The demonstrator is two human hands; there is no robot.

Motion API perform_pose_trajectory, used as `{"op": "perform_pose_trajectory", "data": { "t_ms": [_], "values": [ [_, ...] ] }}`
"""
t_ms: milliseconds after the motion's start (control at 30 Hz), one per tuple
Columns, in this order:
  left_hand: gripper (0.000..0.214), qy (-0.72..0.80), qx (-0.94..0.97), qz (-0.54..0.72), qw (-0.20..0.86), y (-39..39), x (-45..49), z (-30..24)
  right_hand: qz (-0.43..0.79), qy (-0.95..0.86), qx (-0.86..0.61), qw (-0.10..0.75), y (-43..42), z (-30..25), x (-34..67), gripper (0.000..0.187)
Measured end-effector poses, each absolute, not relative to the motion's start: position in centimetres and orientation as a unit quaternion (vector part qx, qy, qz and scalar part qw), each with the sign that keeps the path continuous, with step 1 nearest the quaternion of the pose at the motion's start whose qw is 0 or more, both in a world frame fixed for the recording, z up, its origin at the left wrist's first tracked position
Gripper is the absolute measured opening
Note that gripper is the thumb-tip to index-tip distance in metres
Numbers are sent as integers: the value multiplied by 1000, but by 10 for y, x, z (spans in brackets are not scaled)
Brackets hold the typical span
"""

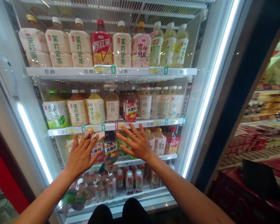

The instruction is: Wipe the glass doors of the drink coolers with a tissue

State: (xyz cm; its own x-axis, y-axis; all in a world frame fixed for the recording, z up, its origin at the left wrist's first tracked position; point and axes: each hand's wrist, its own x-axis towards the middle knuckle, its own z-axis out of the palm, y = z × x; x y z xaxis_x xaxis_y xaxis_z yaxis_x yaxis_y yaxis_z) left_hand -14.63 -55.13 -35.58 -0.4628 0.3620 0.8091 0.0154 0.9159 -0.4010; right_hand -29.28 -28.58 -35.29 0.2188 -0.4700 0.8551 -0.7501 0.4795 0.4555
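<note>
My left hand (80, 155) reaches up to the glass door (151, 82) of a drinks cooler. Its fingers are stretched over a crumpled whitish cloth (99, 135), which shows past the fingertips and is partly hidden by the hand. To the right, my right hand (138, 143) has its fingers spread wide, palm toward the glass, and holds nothing. Whether its palm touches the glass I cannot tell. Behind the hands, dark-labelled iced tea bottles (110, 148) and a red iced tea bottle (172, 141) stand on a lower shelf.
Several shelves of bottled drinks fill the cooler, with large tea bottles (58, 46) on the upper one. Flower decals (102, 180) overlie the lower glass. Bright light strips (210, 84) run up both sides. My knees (133, 211) are at the bottom; shelves of packaged goods (249, 137) stand right.
</note>
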Motion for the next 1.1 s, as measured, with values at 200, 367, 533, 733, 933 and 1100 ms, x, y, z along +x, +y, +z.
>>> {"op": "perform_pose_trajectory", "data": {
  "t_ms": [200, 367, 533, 733, 933, 1100],
  "values": [
    [83, -827, -68, 137, 541, -554, -147, -355, 109, -618, 492, 604, -286, -353, -294, 58],
    [81, -846, -104, 153, 501, -557, -135, -406, 98, -628, 492, 595, -285, -355, -296, 61],
    [82, -842, -80, 152, 511, -565, -138, -354, 102, -629, 490, 594, -285, -355, -295, 63],
    [84, -832, -57, 131, 536, -561, -142, -369, 113, -615, 498, 601, -286, -354, -295, 59],
    [72, -858, -97, 139, 485, -554, -129, -445, 107, -622, 493, 598, -286, -356, -296, 62],
    [80, -844, -69, 129, 516, -550, -142, -379, 109, -617, 495, 602, -286, -354, -294, 61]
  ]
}}
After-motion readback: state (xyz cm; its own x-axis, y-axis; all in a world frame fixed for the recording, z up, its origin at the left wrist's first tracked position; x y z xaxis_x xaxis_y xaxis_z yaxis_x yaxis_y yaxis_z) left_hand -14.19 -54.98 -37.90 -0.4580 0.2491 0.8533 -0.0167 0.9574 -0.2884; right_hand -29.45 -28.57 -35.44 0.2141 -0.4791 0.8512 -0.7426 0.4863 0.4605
